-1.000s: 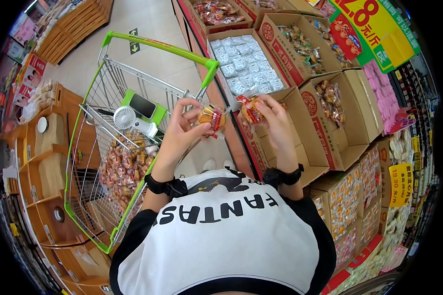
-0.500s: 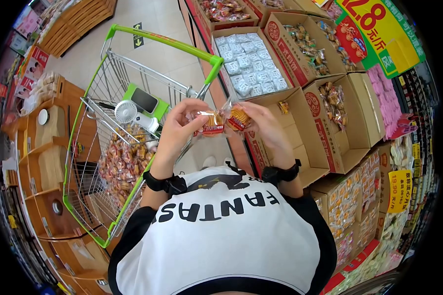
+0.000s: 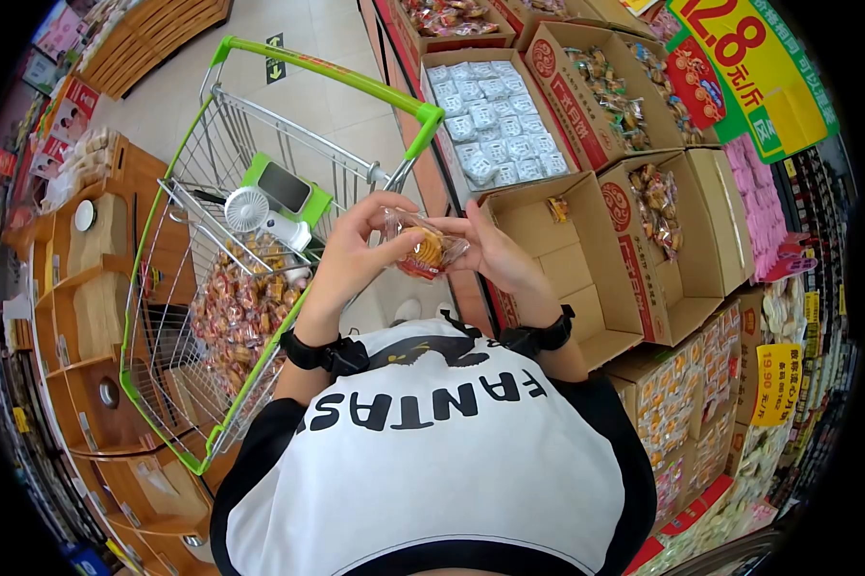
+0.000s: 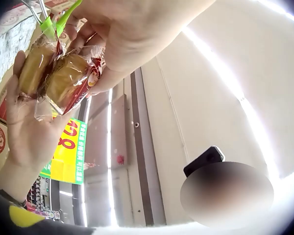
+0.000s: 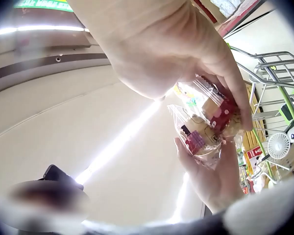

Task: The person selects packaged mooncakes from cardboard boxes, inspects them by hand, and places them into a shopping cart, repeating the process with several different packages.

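Note:
My left hand (image 3: 354,257) pinches two mooncakes (image 3: 425,252) in clear and red wrappers, in front of the chest in the head view. In the left wrist view one mooncake (image 4: 66,83) lies against the other mooncake (image 4: 35,71), side by side. My right hand (image 3: 505,255) is at their right side, its fingers mostly straight and touching the wrappers. From the right wrist, the right hand (image 5: 186,54) partly covers the wrapped mooncakes (image 5: 202,137), with the left hand (image 5: 215,181) beneath.
At the left stands a shopping cart (image 3: 419,125) with a big heap of wrapped mooncakes (image 3: 245,312), a small white fan (image 3: 248,209) and a phone (image 3: 285,189). To the right, a cardboard box (image 3: 586,288) holds one packet (image 3: 557,209). Fuller boxes surround it, including blue-white packets (image 3: 495,125).
The two mooncakes, first held one in each hand, came together and now sit in the left hand. The right fingers have let go and straightened.

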A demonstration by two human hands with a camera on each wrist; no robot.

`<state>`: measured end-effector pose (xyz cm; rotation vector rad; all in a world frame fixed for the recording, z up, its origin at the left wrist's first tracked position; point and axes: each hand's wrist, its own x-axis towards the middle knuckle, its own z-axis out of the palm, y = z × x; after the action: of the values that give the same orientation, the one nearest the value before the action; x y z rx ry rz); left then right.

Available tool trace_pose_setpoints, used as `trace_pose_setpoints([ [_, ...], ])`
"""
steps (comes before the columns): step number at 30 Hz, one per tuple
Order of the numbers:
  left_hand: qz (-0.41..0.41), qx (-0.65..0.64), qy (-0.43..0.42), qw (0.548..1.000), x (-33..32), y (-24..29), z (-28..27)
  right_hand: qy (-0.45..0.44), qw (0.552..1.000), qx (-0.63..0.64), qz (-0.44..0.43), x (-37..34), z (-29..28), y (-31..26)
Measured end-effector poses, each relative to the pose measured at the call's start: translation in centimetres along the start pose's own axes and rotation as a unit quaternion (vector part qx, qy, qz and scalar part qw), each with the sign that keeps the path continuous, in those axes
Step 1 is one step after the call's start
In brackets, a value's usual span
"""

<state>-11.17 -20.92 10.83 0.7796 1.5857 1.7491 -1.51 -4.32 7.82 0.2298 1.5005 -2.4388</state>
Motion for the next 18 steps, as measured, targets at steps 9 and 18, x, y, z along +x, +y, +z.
trace_pose_setpoints([
  [9,0.057,0.068,0.036,0.995,0.4,-0.8,-0.4,-0.019,1.0,0.014,-0.003,0.7,0.0,0.4],
  [18,0.079,0.139,0.058,0.985,0.2,-1.0,-0.9,-0.034,0.995,-0.085,-0.046,1.2,0.9,0.2],
])
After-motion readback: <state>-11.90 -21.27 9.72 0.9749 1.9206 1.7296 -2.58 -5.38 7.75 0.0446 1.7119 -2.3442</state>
